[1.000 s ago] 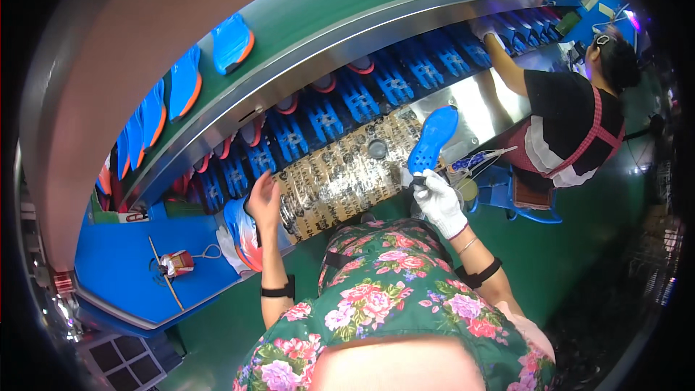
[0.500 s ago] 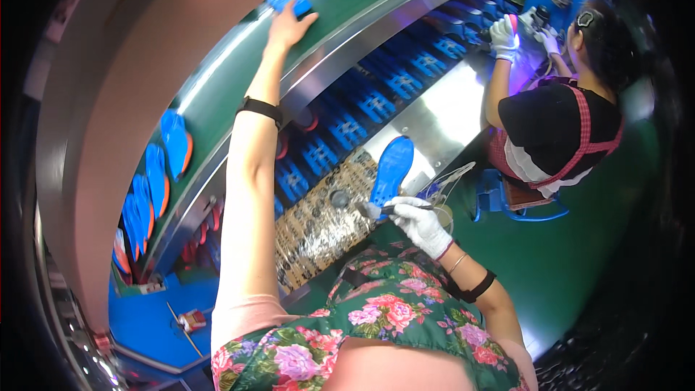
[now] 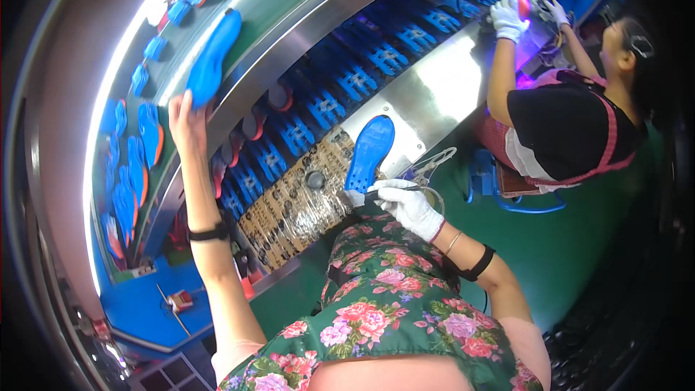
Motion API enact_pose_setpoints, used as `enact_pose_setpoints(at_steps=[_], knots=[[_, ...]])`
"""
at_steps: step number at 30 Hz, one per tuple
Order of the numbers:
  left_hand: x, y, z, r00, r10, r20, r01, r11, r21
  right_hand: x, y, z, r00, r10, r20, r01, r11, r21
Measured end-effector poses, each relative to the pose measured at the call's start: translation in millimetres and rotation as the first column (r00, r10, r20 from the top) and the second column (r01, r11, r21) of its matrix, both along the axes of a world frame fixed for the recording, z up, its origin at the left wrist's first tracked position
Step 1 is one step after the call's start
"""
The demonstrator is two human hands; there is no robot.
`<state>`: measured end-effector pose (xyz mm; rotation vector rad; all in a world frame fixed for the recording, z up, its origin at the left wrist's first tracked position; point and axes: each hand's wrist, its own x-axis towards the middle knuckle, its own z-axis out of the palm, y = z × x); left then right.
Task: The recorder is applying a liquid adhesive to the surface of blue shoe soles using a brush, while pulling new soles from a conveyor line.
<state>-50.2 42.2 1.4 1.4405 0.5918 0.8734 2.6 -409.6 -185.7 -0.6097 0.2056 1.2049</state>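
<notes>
My bare left hand [image 3: 187, 123] is closed on the heel end of a blue shoe insole [image 3: 217, 58], lifted over the inner edge of the green conveyor belt [image 3: 253, 11]. My right hand [image 3: 410, 210], in a white glove, grips a flat brush [image 3: 371, 194] by its dark handle. The pale bristles are beside the lower end of another blue insole [image 3: 373, 146], which lies on the work ledge in front of me. A small dark round piece [image 3: 316, 179] sits left of that insole, on the patterned, plastic-covered part of the ledge [image 3: 289, 206].
More blue and orange insoles [image 3: 150, 134] lie along the belt. A rack with several blue insoles [image 3: 358, 83] runs under the belt's metal rim [image 3: 293, 40]. At right a co-worker in white gloves [image 3: 508, 20] sits on a blue-framed stool [image 3: 517, 185]. Thin cables [image 3: 434, 163] hang by the ledge.
My left hand has come back from the far belt toward the left, now with a blue insole raised in it. The view has shifted; my right hand still holds the brush by the ledge insole.
</notes>
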Motion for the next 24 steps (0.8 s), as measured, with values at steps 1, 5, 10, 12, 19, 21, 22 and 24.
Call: enact_pose_setpoints(at_steps=[1, 5, 10, 12, 19, 21, 22, 24], knots=[[-33, -7, -10, 0.985, 0.165, -0.048, -0.159, 0.981, 0.111, 1, 1, -1, 1.0, 0.019, 0.005, -0.019, 1.0, -0.005], [-89, -109, -27, 0.934, 0.357, 0.0, -0.337, 0.884, 0.324, -1, -3, -2, 0.996, 0.084, -0.008, -0.084, 0.996, 0.028], [-114, -135, -89, 0.977, 0.206, -0.046, -0.207, 0.891, -0.404, -2, -4, 7, 0.994, 0.111, -0.002, -0.111, 0.992, 0.055], [-113, -158, -99, 0.995, 0.08, 0.051, -0.042, 0.853, -0.52, 3, -3, 18, 0.993, 0.117, -0.028, -0.115, 0.992, 0.049], [-128, -244, -160, 0.958, -0.147, 0.248, 0.285, 0.611, -0.738, 4, 12, 75, 0.997, 0.016, 0.07, -0.023, 0.995, 0.101], [-135, -264, -180, 0.936, -0.151, 0.317, 0.349, 0.508, -0.787, 0, 21, 91, 0.962, 0.005, 0.275, -0.03, 0.996, 0.087], [-127, -269, -171, 0.935, -0.151, 0.321, 0.352, 0.505, -0.788, -2, 27, 102, 0.961, 0.005, 0.277, -0.03, 0.996, 0.084], [-112, -278, -144, 0.915, 0.02, 0.403, 0.383, 0.268, -0.884, -6, 37, 126, 0.842, 0.007, 0.54, -0.041, 0.998, 0.051]])
